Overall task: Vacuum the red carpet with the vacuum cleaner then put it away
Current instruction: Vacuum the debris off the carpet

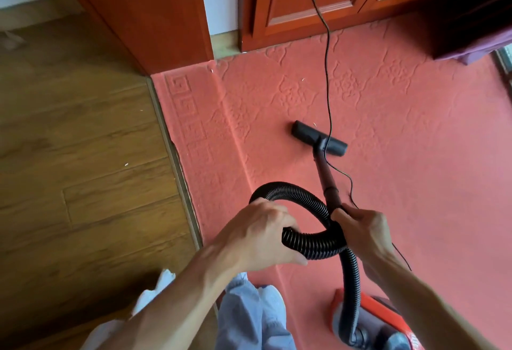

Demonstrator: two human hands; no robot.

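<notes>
Gripping the looped black hose (291,189) is the left hand (263,236), right hand (363,227) is clamping the wand (323,172); red canister (374,305) lettering is showing too cropped to read.

Both our forearms are bare, entering from the bottom edge and converging toward centre. Left grip (263,236): back of hand up, fingers curled over the hose (310,244), thumb tucked under it. Right grip (363,227): knuckles facing left, fingers wrapped round the top end of the wand (324,175), wrist roughly level with the left one. The two grips are near each other, not touching, right slightly further forward.
</notes>
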